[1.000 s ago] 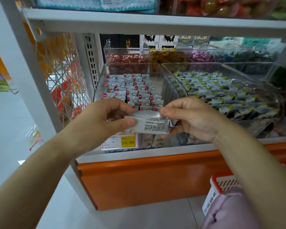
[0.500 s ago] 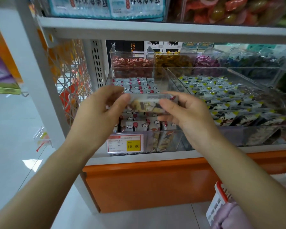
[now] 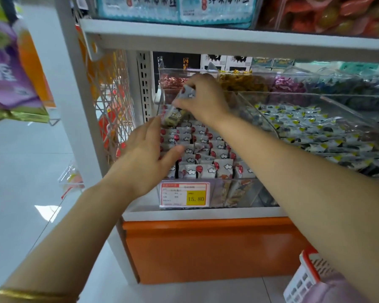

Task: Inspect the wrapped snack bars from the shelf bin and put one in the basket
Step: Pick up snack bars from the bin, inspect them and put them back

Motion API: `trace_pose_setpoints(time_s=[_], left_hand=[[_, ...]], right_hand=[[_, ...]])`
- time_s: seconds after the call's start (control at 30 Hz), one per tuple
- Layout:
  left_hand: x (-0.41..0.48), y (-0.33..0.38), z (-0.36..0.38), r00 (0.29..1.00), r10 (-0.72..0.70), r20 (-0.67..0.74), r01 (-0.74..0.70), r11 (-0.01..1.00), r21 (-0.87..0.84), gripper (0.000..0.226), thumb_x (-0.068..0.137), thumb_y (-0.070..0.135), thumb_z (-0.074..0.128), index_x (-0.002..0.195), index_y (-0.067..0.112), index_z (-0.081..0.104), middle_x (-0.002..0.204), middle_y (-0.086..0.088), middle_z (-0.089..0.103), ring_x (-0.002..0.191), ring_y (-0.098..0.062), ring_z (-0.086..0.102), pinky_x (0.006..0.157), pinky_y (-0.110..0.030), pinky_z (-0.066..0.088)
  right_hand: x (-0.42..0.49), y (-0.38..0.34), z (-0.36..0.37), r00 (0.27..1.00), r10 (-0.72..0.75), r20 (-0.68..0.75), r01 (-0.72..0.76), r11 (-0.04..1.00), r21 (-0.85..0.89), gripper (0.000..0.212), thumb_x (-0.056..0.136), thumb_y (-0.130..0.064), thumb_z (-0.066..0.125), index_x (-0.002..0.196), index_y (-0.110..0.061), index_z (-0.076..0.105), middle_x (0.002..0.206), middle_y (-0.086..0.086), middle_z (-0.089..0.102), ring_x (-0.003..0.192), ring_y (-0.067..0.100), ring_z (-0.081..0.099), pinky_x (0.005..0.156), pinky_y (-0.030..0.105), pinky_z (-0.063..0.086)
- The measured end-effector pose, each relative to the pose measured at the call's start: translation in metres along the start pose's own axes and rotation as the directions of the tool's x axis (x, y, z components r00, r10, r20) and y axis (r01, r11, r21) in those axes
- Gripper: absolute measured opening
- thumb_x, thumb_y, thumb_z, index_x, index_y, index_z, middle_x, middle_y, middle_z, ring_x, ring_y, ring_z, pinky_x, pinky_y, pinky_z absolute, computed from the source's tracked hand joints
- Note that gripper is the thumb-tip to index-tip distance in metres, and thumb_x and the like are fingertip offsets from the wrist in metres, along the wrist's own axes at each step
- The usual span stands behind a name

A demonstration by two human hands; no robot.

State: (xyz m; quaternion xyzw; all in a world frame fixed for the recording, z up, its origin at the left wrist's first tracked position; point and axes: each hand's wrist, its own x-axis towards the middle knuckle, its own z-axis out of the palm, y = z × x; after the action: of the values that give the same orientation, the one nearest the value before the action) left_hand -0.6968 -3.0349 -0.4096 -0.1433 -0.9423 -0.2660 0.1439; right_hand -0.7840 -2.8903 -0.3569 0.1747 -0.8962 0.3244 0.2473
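A clear shelf bin (image 3: 185, 206) holds several wrapped snack bars (image 3: 204, 162) standing in rows, white wrappers with red dots. My right hand (image 3: 202, 99) pinches one wrapped snack bar (image 3: 176, 108) by its top end, holding it upright over the back of the bin. My left hand (image 3: 147, 158) is spread with relaxed fingers over the bin's left side, its fingertips close to the held bar's lower end and holding nothing. The red-rimmed white basket (image 3: 304, 278) hangs at the bottom right, partly cut off.
A price tag (image 3: 185, 194) reading 15.80 is clipped to the bin front. A second clear bin (image 3: 315, 132) of white and dark packets sits to the right. Candy bins (image 3: 260, 84) line the back. A wire rack (image 3: 112, 101) stands left, an upper shelf (image 3: 228, 40) overhead.
Both hands held the bar level before. Now my right hand alone has carried it up and back over the bin, turned upright. My left hand has let go and spread.
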Motion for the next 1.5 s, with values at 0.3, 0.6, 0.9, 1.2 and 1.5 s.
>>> trace_pose_setpoints(time_s=[0.3, 0.6, 0.9, 1.2, 1.5], left_hand=[[0.001, -0.006, 0.003, 0.998, 0.014, 0.066, -0.007, 0.993, -0.115, 0.081, 0.089, 0.055, 0.040, 0.149, 0.025, -0.005, 0.157, 0.000, 0.007, 0.140, -0.008, 0.003, 0.102, -0.023, 0.003], [0.002, -0.005, 0.006, 0.996, 0.009, 0.085, 0.003, 0.990, -0.143, 0.086, 0.084, 0.060, 0.039, 0.148, 0.028, -0.009, 0.156, 0.001, 0.011, 0.138, -0.009, 0.007, 0.098, -0.023, 0.007], [0.001, -0.006, 0.007, 0.997, 0.026, 0.076, -0.014, 0.988, -0.156, 0.085, 0.086, 0.057, 0.043, 0.147, 0.029, -0.010, 0.155, 0.000, 0.012, 0.135, -0.007, 0.010, 0.096, -0.023, 0.008], [0.000, 0.001, 0.001, 0.998, -0.035, -0.058, 0.028, 0.992, -0.123, 0.072, 0.088, 0.054, 0.038, 0.149, 0.026, 0.011, 0.151, -0.001, 0.021, 0.137, -0.018, 0.015, 0.103, -0.030, 0.016], [-0.018, 0.038, -0.001, 0.952, 0.040, -0.304, -0.081, 0.989, -0.126, 0.064, 0.085, 0.056, 0.030, 0.114, 0.009, 0.062, 0.101, 0.001, 0.042, 0.107, -0.021, 0.041, 0.087, -0.026, 0.028]], right_hand=[[0.010, 0.006, 0.025, 0.854, 0.143, 0.500, 0.038, 0.942, -0.334, 0.034, 0.095, -0.034, 0.048, 0.062, -0.026, 0.053, 0.114, 0.012, 0.056, 0.119, 0.031, 0.045, 0.098, 0.041, 0.038], [0.047, 0.020, 0.030, 0.947, 0.158, 0.278, -0.117, 0.981, -0.157, 0.018, 0.091, -0.014, 0.055, 0.100, -0.011, 0.070, 0.110, 0.004, 0.068, 0.099, 0.014, 0.062, 0.087, 0.024, 0.045], [0.045, 0.021, 0.048, 0.974, 0.105, 0.203, -0.079, 0.988, -0.130, 0.009, 0.087, -0.015, 0.062, 0.091, -0.011, 0.069, 0.101, 0.004, 0.068, 0.091, 0.014, 0.061, 0.090, 0.030, 0.049], [-0.010, 0.003, -0.018, 0.945, 0.294, -0.146, -0.183, 0.840, 0.512, 0.008, 0.091, -0.007, 0.056, 0.084, -0.010, 0.057, 0.095, 0.009, 0.064, 0.077, 0.020, 0.066, 0.066, 0.027, 0.056], [-0.110, -0.003, -0.077, 0.850, 0.520, 0.089, -0.301, 0.339, 0.891, 0.019, 0.091, -0.004, 0.053, 0.075, -0.007, 0.062, 0.072, 0.007, 0.067, 0.065, 0.015, 0.065, 0.059, 0.023, 0.054]])
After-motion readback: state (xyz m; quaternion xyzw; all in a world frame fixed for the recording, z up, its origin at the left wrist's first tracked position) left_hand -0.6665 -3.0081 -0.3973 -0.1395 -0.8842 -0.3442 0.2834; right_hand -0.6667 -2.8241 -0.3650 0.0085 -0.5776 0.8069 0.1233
